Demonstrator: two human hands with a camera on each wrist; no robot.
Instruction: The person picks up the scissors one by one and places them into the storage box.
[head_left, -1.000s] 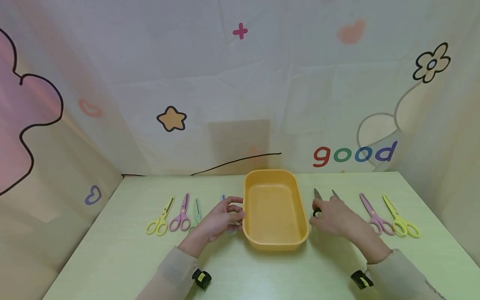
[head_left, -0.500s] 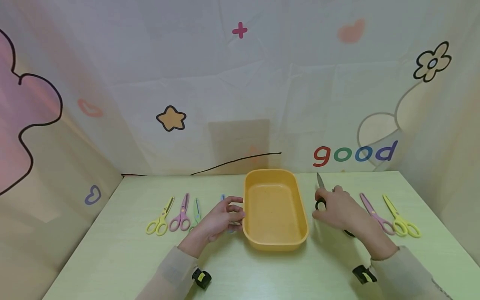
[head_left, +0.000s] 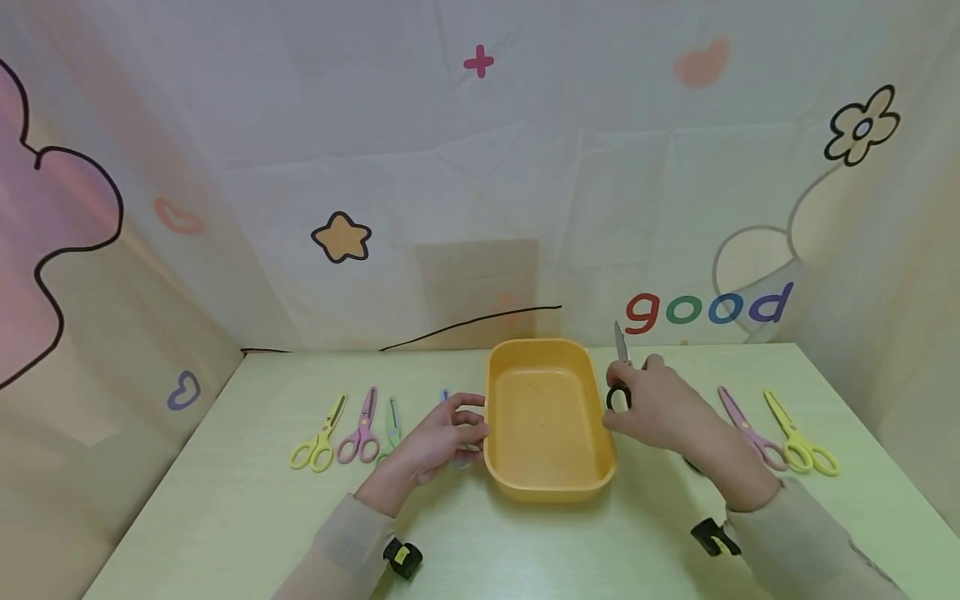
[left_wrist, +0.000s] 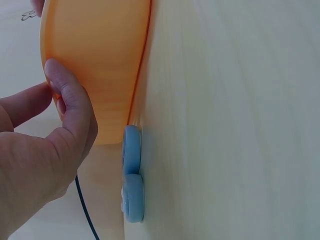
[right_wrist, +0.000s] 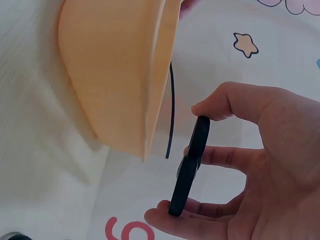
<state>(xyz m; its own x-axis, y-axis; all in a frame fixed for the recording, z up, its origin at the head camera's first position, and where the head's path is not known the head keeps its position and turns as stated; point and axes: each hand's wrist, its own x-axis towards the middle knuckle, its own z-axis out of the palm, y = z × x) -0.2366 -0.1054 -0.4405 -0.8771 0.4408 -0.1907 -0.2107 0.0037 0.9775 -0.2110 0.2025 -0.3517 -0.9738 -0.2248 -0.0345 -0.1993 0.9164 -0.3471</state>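
A yellow-orange plastic box (head_left: 546,417) stands on the table. At its left rim my left hand (head_left: 441,437) pinches the edge between thumb and fingers, as the left wrist view also shows. My right hand (head_left: 660,408) holds a pair of black-handled scissors (head_left: 622,343) by the handles, raised beside the box's right rim with the blades pointing away from me. In the right wrist view the black handles (right_wrist: 184,177) sit between thumb and fingertips, apart from the box wall (right_wrist: 110,70). Blue scissors (left_wrist: 133,197) lie under my left hand, mostly hidden in the head view.
Yellow scissors (head_left: 322,442), pink scissors (head_left: 364,433) and green scissors (head_left: 393,421) lie left of the box. To the right are pink scissors (head_left: 750,433) and yellow scissors (head_left: 802,442). A black handle (head_left: 693,465) shows under my right wrist. A printed curtain (head_left: 480,192) hangs behind the table.
My right hand has lifted the black-handled scissors off the table and moved them left, up to the box's right rim. My left hand has stayed on the box.
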